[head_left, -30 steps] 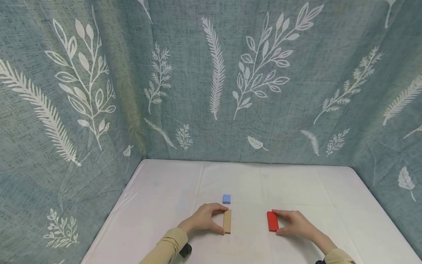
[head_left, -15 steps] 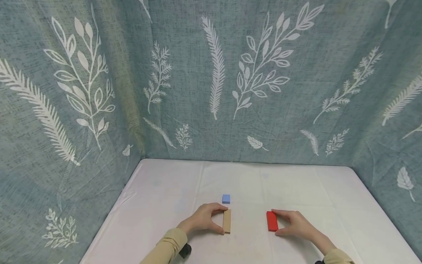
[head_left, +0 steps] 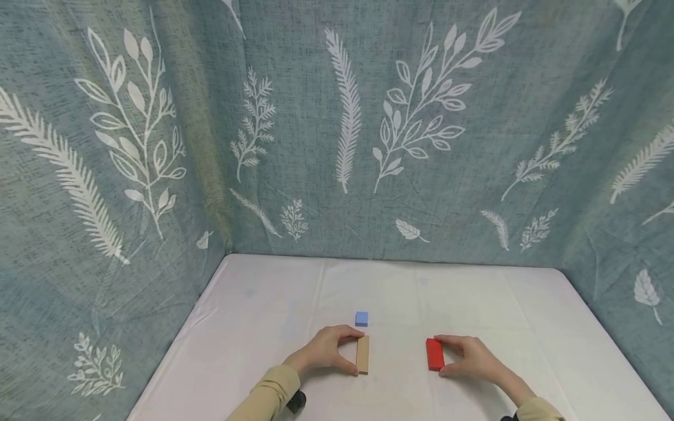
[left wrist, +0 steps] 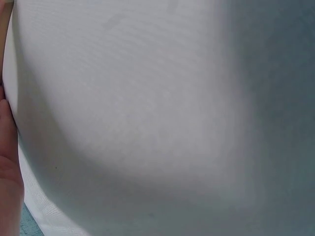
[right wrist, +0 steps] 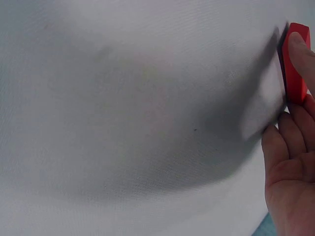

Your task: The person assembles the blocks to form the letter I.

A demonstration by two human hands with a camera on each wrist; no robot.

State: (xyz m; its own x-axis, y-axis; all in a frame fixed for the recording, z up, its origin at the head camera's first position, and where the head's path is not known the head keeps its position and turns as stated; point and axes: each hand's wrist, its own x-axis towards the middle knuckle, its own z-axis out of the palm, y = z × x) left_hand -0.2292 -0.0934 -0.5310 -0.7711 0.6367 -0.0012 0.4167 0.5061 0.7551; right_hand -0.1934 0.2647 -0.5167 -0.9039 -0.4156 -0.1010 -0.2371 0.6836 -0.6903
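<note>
We read this as the grip step: our left hand's fingers, parted to block length, pinch the tan block by its ends; our right hand does likewise on the red block. Both sit at the bench, well apart; can't tell if lifted. Next move likely needs steady end pressure. Tan: long, slim, plain; red: shorter, glossy.

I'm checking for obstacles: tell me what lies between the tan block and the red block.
Just bare white tabletop lies between the tan block and the red block, seen in the head view.
</note>
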